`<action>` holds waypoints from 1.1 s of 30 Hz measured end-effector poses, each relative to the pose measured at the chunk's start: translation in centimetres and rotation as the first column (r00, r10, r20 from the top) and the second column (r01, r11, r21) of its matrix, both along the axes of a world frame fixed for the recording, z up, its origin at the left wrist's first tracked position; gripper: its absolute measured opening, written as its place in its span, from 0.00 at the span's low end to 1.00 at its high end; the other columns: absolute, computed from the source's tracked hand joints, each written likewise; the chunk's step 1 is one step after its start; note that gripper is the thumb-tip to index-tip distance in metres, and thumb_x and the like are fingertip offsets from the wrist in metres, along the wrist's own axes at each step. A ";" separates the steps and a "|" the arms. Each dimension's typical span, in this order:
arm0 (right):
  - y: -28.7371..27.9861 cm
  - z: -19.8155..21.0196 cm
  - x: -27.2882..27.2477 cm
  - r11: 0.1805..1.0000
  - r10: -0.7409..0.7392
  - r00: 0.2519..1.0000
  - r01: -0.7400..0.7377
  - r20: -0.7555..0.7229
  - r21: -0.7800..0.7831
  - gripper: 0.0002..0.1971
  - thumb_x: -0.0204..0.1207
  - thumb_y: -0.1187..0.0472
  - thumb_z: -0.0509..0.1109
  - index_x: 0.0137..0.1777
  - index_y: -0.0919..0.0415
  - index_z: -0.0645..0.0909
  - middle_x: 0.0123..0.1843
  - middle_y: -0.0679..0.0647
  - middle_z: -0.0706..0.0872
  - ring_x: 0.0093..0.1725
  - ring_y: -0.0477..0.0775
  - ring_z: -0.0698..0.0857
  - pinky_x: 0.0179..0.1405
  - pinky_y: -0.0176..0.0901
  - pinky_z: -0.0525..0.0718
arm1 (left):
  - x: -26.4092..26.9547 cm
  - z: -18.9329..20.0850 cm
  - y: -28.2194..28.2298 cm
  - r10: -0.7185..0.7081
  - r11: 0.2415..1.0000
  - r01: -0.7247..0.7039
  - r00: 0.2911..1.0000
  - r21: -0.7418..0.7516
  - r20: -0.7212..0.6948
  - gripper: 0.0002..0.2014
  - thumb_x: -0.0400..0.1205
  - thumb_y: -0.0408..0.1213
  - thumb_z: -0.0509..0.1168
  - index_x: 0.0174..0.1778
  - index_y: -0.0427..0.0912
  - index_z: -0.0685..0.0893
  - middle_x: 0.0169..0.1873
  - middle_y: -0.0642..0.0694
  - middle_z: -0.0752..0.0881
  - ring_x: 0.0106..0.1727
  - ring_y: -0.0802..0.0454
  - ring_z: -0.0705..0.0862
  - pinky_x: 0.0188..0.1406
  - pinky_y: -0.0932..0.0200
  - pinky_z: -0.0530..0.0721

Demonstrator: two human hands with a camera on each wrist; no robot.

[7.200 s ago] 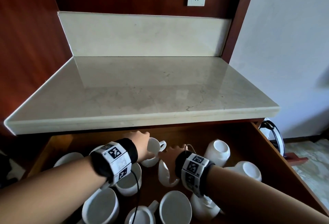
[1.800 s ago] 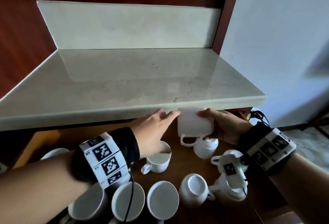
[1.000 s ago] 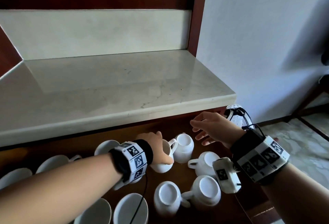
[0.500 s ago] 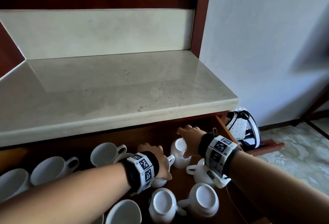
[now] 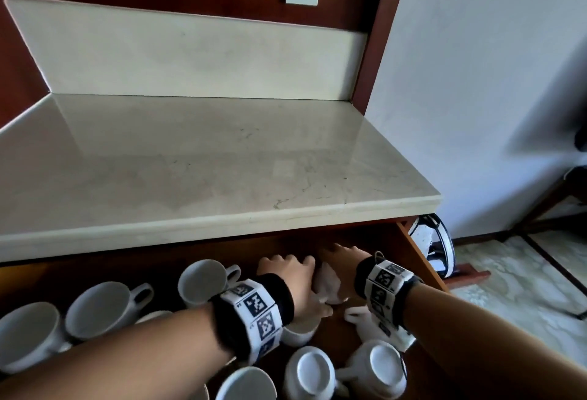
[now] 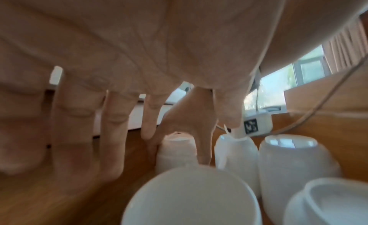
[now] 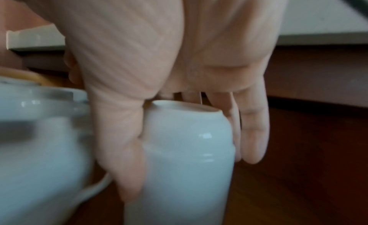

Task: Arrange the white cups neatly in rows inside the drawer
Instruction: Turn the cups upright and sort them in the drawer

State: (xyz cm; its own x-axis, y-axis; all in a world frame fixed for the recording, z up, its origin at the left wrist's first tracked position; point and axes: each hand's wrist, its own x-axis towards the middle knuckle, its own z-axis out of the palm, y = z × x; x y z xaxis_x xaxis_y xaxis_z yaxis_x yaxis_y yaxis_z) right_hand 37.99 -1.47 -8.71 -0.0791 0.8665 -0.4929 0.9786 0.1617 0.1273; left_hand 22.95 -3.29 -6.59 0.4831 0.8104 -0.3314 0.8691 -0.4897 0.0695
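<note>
Right hand (image 7: 179,71): grip pinching an inverted white cup (image 7: 185,157) at the back right of the drawer (image 5: 419,260), thumb against fingers on its wall. Left hand (image 6: 139,55): fingers spread, holding nothing. Glazed ceramic; likely slick, rigid, chippable; body-wall hold looks safest

Open wooden drawer (image 5: 416,250) below the pale marble counter (image 5: 203,161). On the drawer floor, white cups: three on their sides (image 5: 203,279) (image 5: 104,307) (image 5: 25,336) left of the counter's right front corner, mouths toward the camera; two upside down (image 5: 309,376) (image 5: 378,369) nearer the camera; one upside down (image 7: 185,149) just under the counter edge, beside an upright one (image 5: 300,331).
</note>
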 end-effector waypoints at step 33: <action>-3.7 5.0 17.7 0.887 -0.204 0.235 0.456 -0.950 -0.078 0.27 0.68 0.52 0.79 0.66 0.47 0.74 0.67 0.50 0.79 0.54 0.54 0.88 0.45 0.53 0.91 | 10.7 1.5 1.1 -0.036 0.996 0.019 0.980 0.090 0.196 0.37 0.73 0.41 0.71 0.77 0.63 0.64 0.71 0.49 0.64 0.66 0.38 0.67 0.68 0.51 0.70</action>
State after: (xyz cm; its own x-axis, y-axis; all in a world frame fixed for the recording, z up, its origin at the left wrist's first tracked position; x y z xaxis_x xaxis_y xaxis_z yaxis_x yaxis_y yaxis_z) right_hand 55.71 -5.20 -3.67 -0.0467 0.9889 -0.1411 0.4132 -0.1095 -0.9040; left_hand 33.62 -2.16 -5.06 0.5546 0.8173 -0.1564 0.8286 -0.5251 0.1939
